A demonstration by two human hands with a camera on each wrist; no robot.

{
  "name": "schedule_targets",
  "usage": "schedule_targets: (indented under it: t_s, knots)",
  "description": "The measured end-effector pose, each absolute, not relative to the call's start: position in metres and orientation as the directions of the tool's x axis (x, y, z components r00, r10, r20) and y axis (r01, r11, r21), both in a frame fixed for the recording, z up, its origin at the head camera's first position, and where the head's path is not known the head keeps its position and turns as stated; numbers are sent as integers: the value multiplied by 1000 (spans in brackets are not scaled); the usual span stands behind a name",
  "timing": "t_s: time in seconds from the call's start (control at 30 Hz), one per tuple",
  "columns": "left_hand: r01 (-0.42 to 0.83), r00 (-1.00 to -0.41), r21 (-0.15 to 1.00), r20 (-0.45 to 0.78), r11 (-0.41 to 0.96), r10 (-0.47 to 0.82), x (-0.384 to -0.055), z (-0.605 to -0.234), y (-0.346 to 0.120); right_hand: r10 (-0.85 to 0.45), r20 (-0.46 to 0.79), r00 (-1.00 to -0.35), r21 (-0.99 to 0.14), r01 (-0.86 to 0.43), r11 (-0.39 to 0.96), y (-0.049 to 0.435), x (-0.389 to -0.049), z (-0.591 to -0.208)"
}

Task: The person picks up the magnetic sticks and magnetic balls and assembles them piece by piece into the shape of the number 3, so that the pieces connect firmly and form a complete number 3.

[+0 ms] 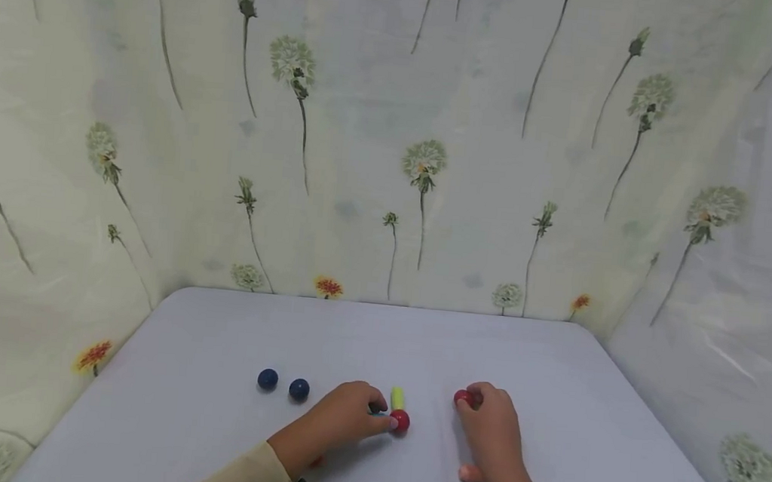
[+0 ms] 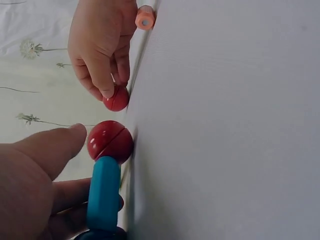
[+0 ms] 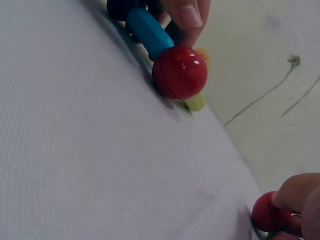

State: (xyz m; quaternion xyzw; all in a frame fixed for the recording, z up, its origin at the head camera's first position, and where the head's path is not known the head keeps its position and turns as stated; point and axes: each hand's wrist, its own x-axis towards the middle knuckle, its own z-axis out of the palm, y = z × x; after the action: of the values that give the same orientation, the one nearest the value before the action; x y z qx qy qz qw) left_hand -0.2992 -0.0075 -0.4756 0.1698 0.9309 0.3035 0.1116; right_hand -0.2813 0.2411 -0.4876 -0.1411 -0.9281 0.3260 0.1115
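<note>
A teal rod [image 2: 104,192] has a red ball [image 2: 110,141] at one end and a dark blue ball [image 3: 120,9] at the other. My left hand [image 1: 347,413] is around this piece, its fingers behind the rod and its thumb apart from the red ball in the left wrist view. Just beyond that ball lies a yellow-green rod [image 1: 397,398]; whether they join is unclear. Over to the right, my right hand [image 1: 492,423] pinches another red ball [image 3: 270,212] between thumb and fingers. A bit of green shows under this ball in the right wrist view.
Two dark blue balls [image 1: 268,379] lie on the white table [image 1: 216,326], left of my left hand. An orange rod [image 1: 472,473] with a hole in its end sits beside my right wrist. Flower-printed sheeting [image 1: 359,231] stands behind the table and along its sides.
</note>
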Motion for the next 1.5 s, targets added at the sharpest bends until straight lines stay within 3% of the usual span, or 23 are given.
schedule_targets:
  t_s: [0.7,1.27,1.5]
  knots:
    - [289,-921,582,-48,760,387,-297,-487,-1,286,63,-956,-643,180,745,231,-279,-487]
    - [302,-918,578,-36,758,394,-300,-486,-2,59,77,-995,-612,-1,791,211,-295,-483]
    - [283,-922,585,-52,760,383,-297,-484,-3,21,38,-999,-612,-7,791,196,-309,-480]
